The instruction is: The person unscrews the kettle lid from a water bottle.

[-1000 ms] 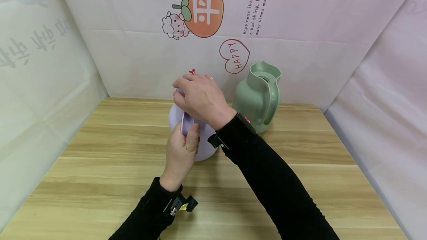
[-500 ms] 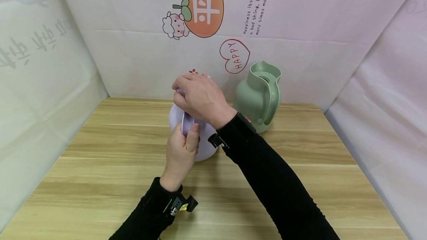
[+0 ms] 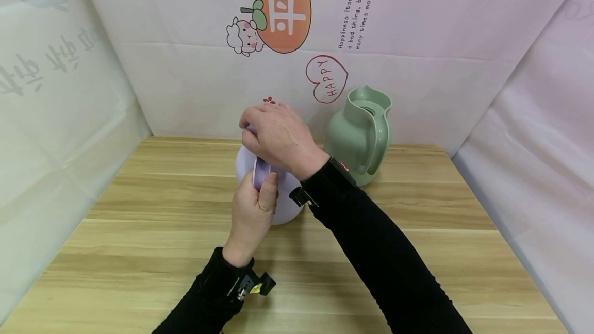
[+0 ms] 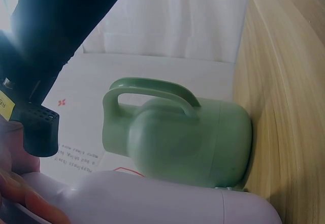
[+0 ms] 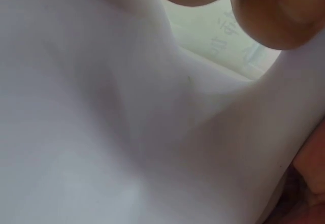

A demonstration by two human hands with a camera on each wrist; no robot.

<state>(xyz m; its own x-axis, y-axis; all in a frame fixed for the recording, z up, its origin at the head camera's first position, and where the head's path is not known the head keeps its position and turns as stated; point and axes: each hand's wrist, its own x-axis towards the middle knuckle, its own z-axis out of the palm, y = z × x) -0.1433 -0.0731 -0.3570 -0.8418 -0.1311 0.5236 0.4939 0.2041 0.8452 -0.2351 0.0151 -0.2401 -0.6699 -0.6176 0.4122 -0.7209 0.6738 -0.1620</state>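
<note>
A lilac jug (image 3: 289,201) stands on the wooden table (image 3: 139,231), mostly hidden behind both hands. My left hand (image 3: 252,210) grips the jug's handle (image 3: 260,171), thumb up along it. My right hand (image 3: 276,135) is curled over the jug's top, covering the lid, which I cannot see. The left wrist view shows the lilac jug's body (image 4: 167,201) close below. The right wrist view is filled by the lilac jug's surface (image 5: 127,132), with fingertips (image 5: 274,10) at its upper edge.
A green jug (image 3: 359,135) with a handle stands just right of the lilac one, near the back wall; the green jug (image 4: 177,135) also appears in the left wrist view. White printed sheets wall in the table at the back and both sides.
</note>
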